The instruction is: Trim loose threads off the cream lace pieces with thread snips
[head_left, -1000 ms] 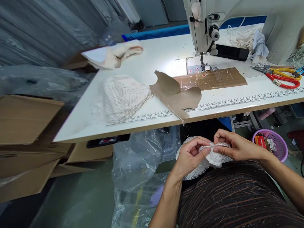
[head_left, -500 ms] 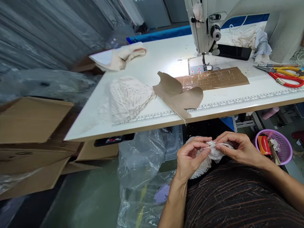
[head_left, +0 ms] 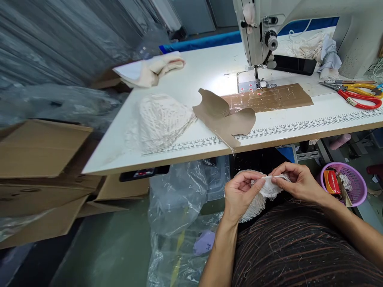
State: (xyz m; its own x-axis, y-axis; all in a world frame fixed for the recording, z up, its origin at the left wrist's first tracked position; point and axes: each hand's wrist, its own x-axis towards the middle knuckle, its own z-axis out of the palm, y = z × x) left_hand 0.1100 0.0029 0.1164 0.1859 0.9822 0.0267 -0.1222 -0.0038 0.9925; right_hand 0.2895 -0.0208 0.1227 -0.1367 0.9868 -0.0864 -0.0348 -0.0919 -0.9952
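Note:
Over my lap, below the table's front edge, both hands pinch the upper edge of a white lacy knit fabric. My left hand grips it between thumb and fingers. A short way to the right, my right hand pinches the same edge, so a strip is stretched between them. The rest of the fabric hangs under my left hand with a fringed lower edge, partly hidden by that hand. On the table above lie a folded white knit piece and a brown cut-out piece.
A sewing machine stands on the white table, with a black phone beside it. Red-handled scissors lie at right. A purple basket sits below. Cardboard boxes and plastic bags are at left.
Both hands have shifted slightly and drawn the fabric's upper edge straighter between them. Its white part now hangs lower beneath the pinched edge. Things on the table have stayed put.

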